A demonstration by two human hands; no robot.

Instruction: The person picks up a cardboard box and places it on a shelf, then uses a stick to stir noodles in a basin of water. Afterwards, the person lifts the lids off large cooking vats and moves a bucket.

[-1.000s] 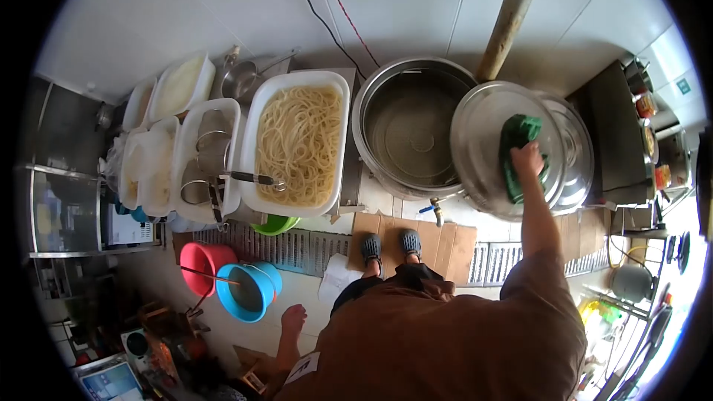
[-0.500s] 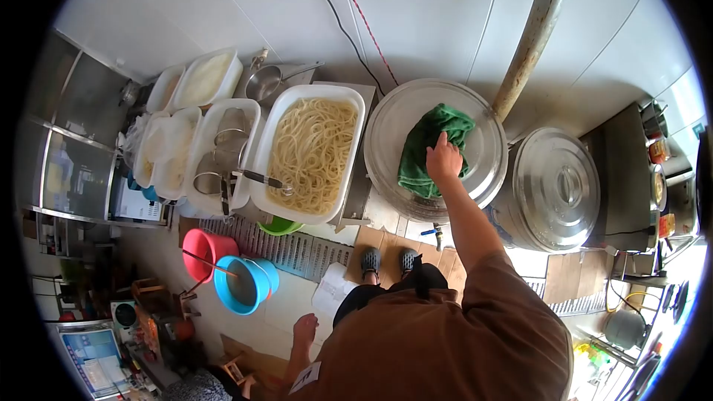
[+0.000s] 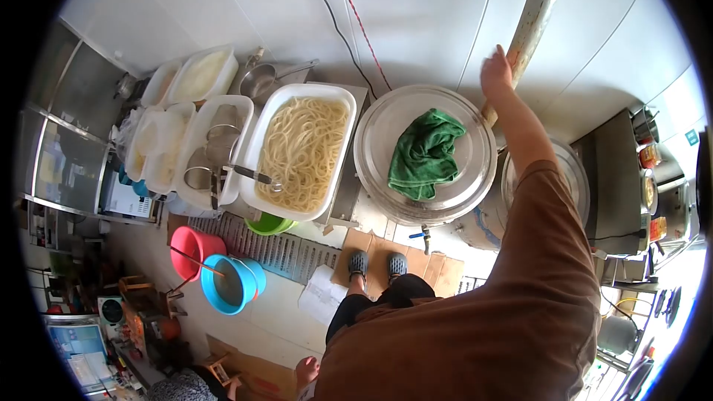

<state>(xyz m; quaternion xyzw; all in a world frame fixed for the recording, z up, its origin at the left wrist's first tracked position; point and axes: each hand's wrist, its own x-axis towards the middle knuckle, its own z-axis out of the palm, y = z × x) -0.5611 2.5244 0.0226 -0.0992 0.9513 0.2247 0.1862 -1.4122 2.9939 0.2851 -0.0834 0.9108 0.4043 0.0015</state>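
My right hand (image 3: pixel 497 74) is raised beside the rusty white pipe (image 3: pixel 526 46), one finger stretched out and the others bent. Nothing shows in it, and whether it touches the pipe I cannot tell. Below and to its left, a crumpled green cloth (image 3: pixel 427 154) lies on the round metal lid (image 3: pixel 380 128) of a large pot. My left hand (image 3: pixel 307 371) hangs low at my side near the bottom edge, its fingers curled with nothing visible in them. My forearm partly hides a second lidded metal pot (image 3: pixel 578 171) to the right.
A white tub of noodles (image 3: pixel 303 152) stands left of the pot, a long-handled utensil (image 3: pixel 256 176) across its rim. Beyond are tubs holding wire strainers (image 3: pixel 221 145). A red bucket (image 3: pixel 194 246) and a blue bucket (image 3: pixel 232 286) stand on the floor. A tap (image 3: pixel 425 238) juts from the pot's front.
My right hand has left the green cloth and moved up and right to the pipe. The cloth stays on the lid. My left hand has dropped lower in view.
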